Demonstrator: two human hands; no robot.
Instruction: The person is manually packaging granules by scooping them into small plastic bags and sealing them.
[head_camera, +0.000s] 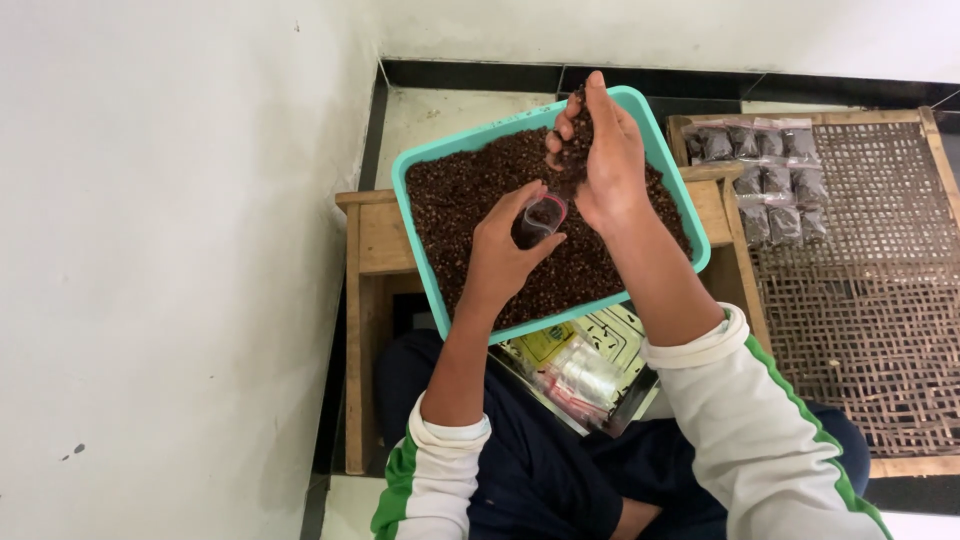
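Observation:
A teal plastic tray (420, 160) full of small dark brown seeds or spice pieces (460, 195) rests on a wooden stool. My left hand (500, 250) holds a small clear plastic pouch (540, 218) open over the tray, partly filled with the dark pieces. My right hand (600, 150) is raised above the pouch, fingers closed around a handful of the dark pieces, some showing between the fingers.
Several filled small pouches (765, 175) lie in rows on a woven bamboo tray (860, 290) at the right. A bundle of empty clear pouches and printed packets (580, 370) lies on my lap. A white wall (170, 270) stands close on the left.

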